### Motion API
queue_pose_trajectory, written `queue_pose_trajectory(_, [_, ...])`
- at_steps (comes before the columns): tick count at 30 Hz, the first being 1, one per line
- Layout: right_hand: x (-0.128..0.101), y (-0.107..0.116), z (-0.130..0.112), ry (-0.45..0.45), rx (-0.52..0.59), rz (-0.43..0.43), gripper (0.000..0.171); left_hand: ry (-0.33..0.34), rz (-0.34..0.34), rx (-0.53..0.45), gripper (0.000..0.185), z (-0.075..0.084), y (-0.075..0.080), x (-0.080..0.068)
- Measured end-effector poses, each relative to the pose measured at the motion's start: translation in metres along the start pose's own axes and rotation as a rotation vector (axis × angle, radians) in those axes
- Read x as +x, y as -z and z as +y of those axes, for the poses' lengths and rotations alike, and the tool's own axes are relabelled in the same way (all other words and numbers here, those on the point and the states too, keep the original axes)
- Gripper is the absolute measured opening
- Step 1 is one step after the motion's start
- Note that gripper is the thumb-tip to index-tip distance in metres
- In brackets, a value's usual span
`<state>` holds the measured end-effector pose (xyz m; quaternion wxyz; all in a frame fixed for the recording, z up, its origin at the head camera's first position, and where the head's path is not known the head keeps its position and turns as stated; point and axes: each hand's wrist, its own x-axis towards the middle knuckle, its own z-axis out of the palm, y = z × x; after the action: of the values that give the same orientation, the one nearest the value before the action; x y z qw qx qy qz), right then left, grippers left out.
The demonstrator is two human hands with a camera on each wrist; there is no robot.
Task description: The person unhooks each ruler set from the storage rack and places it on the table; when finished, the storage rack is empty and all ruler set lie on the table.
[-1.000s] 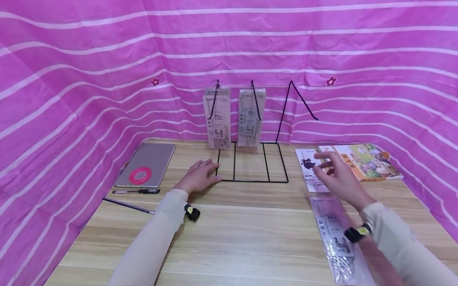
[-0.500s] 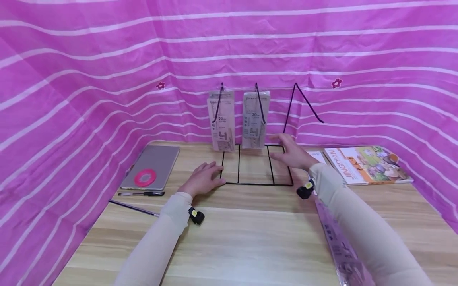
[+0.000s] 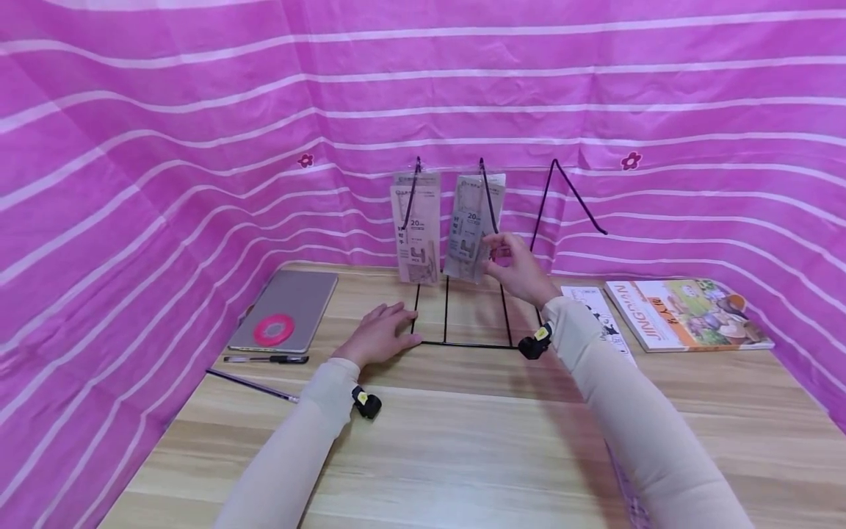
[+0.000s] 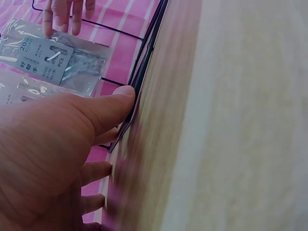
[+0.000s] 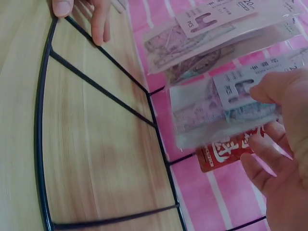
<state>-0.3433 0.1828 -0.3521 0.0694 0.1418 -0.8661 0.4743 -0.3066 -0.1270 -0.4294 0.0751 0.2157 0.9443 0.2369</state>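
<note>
A black wire display rack (image 3: 469, 345) stands on the table, its base on the wood and its three hooks rising at the back. My left hand (image 3: 377, 336) rests on the base's front left corner, thumb and fingers touching the wire. A clear ruler-set packet (image 3: 465, 228) marked 20 cm hangs on the middle hook, tilted. My right hand (image 3: 522, 273) pinches its lower right edge, the thumb over the front in the right wrist view. Some fingertips are hidden. Another ruler-set packet (image 3: 416, 220) hangs on the left hook. A red card (image 5: 226, 151) shows behind the middle packet.
On the left are a grey notebook (image 3: 291, 301) with a pink ring (image 3: 274, 330) on it, a pen (image 3: 287, 359) and a thin dark stick (image 3: 251, 384). A colourful book (image 3: 694, 316) and a white sheet (image 3: 604, 316) lie right. Pink striped cloth (image 3: 463, 73) surrounds the table.
My right hand has moved left from above the sheet at the right to the middle packet, whose lower end now tilts left. The left hand stays at the rack's corner.
</note>
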Motion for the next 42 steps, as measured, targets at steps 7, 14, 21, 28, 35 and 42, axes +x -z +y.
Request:
queue_pose_trajectory(7, [-0.001,-0.004,0.0,0.003,0.009,0.072,0.039,0.0,-0.004,-0.01,0.065,0.001,-0.004,0.001])
queue_pose_trajectory(14, [-0.01,0.002,-0.006,0.064,0.014,0.202,0.027,0.01,0.008,0.002,0.065,-0.001,0.0,-0.001])
queue_pose_trajectory(21, [-0.032,0.021,-0.011,0.122,-0.059,0.152,0.042,0.011,0.007,-0.014,0.064,-0.003,-0.001,-0.002])
queue_pose_trajectory(28, [-0.064,0.038,-0.021,0.14,-0.127,0.114,0.043,0.009,0.011,-0.004,0.064,0.002,-0.001,-0.001])
queue_pose_trajectory(35, [-0.103,0.051,-0.033,0.128,-0.231,0.095,0.04,0.021,0.002,0.014,0.064,0.003,-0.003,0.0])
queue_pose_trajectory(42, [-0.129,0.052,-0.041,0.215,-0.211,0.084,0.042,0.019,0.001,-0.001,0.065,0.001,-0.001,-0.003])
